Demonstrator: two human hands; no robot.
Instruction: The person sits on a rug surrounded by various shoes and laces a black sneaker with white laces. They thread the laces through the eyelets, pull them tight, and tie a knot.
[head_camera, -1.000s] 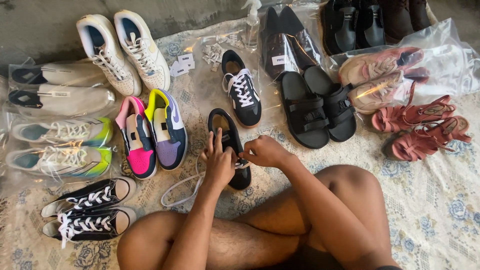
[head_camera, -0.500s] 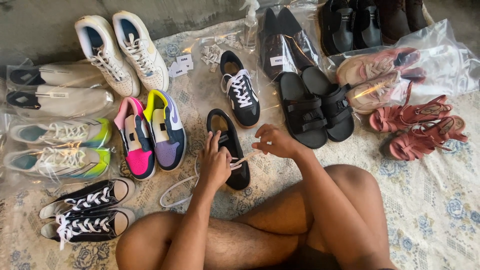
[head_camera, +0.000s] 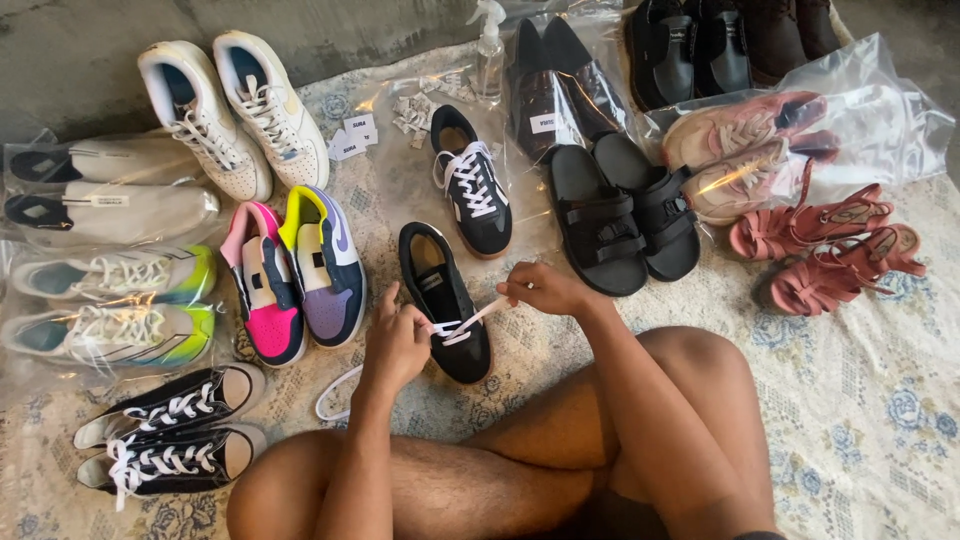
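Pinched in both hands: white shoelace (head_camera: 462, 326), drawn taut across the black sneaker (head_camera: 443, 300). Right hand (head_camera: 541, 290) closed on the lace end, up and right of the shoe; left hand (head_camera: 396, 342) closed on it at the shoe's left edge, thumb raised. Sneaker lies toe toward me on a pale floral cloth (head_camera: 860, 400) over grey floor. I sit cross-legged; forearms reach forward over my knees. Matching laced sneaker (head_camera: 472, 182) just beyond; black sandals (head_camera: 620, 215) to its right.

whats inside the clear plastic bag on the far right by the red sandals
Inside the clear plastic bag lies a pair of pink sneakers with pale laces, stacked side by side. Glare and creases in the plastic blur their soles, and whether anything lies beneath them cannot be seen.
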